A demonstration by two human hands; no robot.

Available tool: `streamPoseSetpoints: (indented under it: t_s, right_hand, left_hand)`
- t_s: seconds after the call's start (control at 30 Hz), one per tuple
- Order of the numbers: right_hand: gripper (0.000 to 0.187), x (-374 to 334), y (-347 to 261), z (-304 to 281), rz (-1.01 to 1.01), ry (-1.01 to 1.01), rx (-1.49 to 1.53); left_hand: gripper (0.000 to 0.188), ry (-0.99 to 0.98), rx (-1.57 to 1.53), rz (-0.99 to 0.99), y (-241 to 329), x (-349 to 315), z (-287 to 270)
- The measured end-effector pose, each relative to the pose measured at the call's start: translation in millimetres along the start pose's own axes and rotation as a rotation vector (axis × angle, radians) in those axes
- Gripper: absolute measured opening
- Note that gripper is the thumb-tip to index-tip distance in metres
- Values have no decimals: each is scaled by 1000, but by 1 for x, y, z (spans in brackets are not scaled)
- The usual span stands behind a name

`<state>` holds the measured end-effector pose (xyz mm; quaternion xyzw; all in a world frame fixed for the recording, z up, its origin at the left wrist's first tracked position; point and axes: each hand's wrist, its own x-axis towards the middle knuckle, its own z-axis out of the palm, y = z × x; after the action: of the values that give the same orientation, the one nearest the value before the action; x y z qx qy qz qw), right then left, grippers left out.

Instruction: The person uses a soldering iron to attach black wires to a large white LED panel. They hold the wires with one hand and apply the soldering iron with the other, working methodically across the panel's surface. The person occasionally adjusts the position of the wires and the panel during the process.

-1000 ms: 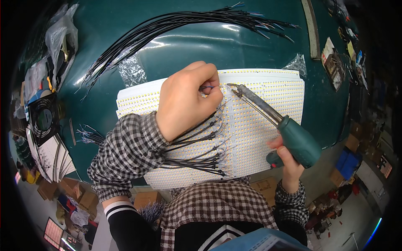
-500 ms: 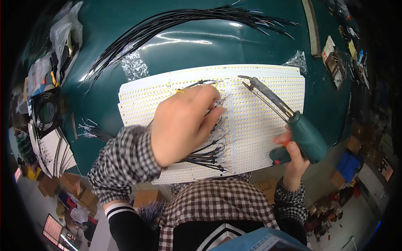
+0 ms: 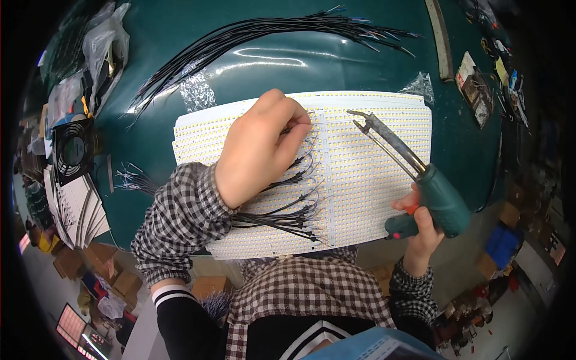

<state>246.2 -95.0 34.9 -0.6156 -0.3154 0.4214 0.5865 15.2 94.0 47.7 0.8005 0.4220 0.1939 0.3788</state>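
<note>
My left hand (image 3: 258, 144) is closed in a pinch over the upper middle of a white LED board (image 3: 378, 180), its fingertips on the end of a black cable that the hand mostly hides. Below it, several black cables (image 3: 288, 222) lie across the board, their thin bare wire ends reaching its middle strip. My right hand (image 3: 423, 234) grips a green-handled soldering gun (image 3: 444, 201) at the board's right side, one finger at the red trigger. The gun's metal tip points up and left, over the board's upper part, apart from the left fingers.
A long bundle of black cables (image 3: 258, 30) lies at the far side of the green table (image 3: 336, 72). More wire ends (image 3: 135, 179) stick out left of the board. A black fan (image 3: 73, 151) and white panels (image 3: 78, 210) sit at the left; a metal bar (image 3: 441, 39) lies far right.
My left hand has moved slightly up, and its thumb and index finger have come together at the cable end. The right hand and soldering gun have hardly moved.
</note>
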Motion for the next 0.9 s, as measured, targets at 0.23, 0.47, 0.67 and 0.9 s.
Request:
streamPoseSetpoints:
  t_s: [0.23,0.47,0.67,0.9]
  right_hand:
    - [54,0,-2,0,9,-20,-36]
    - [52,-1,-4,6,51,43,-23]
    - [53,-1,-3,5,57,31,-22]
    - [54,-5,-2,5,59,31,-21]
  left_hand:
    - [10,-14,-229,-75,-18,6,6]
    - [11,-19,-287,-209,-15,7,6]
    - [10,1,-267,-112,-21,4,11]
    - [9,97,14,29,-13,0,20]
